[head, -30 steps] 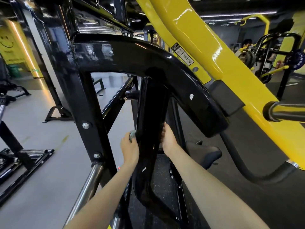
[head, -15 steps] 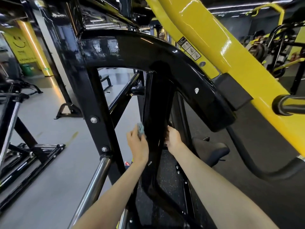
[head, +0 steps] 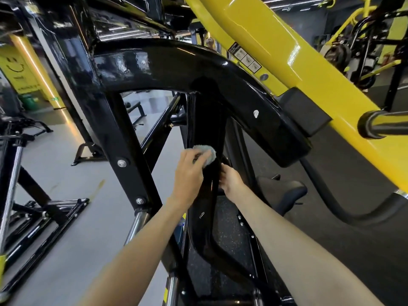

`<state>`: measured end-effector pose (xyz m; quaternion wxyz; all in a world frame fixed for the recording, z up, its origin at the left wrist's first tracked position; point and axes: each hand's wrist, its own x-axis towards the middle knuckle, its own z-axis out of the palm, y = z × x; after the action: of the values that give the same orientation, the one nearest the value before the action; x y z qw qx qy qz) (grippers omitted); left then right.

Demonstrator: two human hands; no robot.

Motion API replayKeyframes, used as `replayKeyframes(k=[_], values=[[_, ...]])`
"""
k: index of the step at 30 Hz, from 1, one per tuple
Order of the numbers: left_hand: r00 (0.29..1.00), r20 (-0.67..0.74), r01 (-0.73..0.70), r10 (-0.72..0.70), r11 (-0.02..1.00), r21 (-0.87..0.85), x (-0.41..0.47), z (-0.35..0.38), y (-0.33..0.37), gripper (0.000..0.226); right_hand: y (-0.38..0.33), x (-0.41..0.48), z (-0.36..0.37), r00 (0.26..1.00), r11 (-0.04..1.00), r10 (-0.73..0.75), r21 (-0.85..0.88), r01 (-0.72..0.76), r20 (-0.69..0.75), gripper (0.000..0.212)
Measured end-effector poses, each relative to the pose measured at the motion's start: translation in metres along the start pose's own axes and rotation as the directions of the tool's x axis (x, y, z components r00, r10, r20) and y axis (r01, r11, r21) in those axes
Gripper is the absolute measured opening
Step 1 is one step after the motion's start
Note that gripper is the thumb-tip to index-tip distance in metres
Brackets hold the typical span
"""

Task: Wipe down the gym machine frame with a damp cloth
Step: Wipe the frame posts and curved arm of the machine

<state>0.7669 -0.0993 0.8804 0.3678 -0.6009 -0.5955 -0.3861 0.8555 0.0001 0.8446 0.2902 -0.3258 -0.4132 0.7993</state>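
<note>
Our left hand (head: pixel 189 173) has climbed the black frame post (head: pixel 205 120), fingers curled round one bunched grey-blue cloth (head: pixel 206 154) pressed to its front face. The post runs near upright (kinking right at its foot) under the curved black beam (head: pixel 176 62). Our right hand (head: pixel 230 181) grips the post's right edge; one yellow arm (head: pixel 276 40) crosses above.

The left forearm (head: pixel 141 244) rises from 7 o'clock and the right forearm (head: pixel 287 239) from 5 o'clock, converging near centre. The left hand (head: pixel 189 175) grips a bunched cloth (head: pixel 207 153). At its 3 o'clock, the right hand (head: pixel 231 183) curls its fingers round the frame upright (head: pixel 207 129).
</note>
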Motion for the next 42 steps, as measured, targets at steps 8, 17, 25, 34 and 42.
replayKeyframes(k=[8, 17, 25, 34, 42], values=[[0.817, 0.387, -0.510, 0.426, 0.849, 0.141, -0.046, 0.013, -0.010, 0.028, -0.005, 0.001, -0.016, 0.996, 1.000, 0.001, 0.008, -0.002, 0.087, 0.038], [0.900, -0.007, -0.417, 0.435, 0.868, 0.271, 0.088, 0.013, 0.011, 0.034, 0.006, 0.010, -0.026, 0.992, 0.997, 0.046, 0.056, -0.053, 0.113, 0.043], [0.668, 0.612, -0.696, 0.424, 0.647, 0.312, -0.060, 0.048, 0.005, 0.020, 0.043, 0.000, -0.069, 0.988, 0.987, 0.155, 0.044, -0.156, 0.005, 0.054], [0.774, 0.380, -0.612, 0.507, 0.753, 0.242, -0.107, 0.056, -0.027, 0.035, 0.084, 0.022, -0.063, 0.979, 0.979, 0.201, -0.033, -0.202, -0.037, 0.045], [0.966, -0.026, -0.241, 0.257, 0.934, 0.263, -0.109, 0.060, -0.028, 0.029, 0.121, 0.024, -0.064, 0.962, 0.960, 0.256, -0.095, -0.264, -0.089, 0.036]])
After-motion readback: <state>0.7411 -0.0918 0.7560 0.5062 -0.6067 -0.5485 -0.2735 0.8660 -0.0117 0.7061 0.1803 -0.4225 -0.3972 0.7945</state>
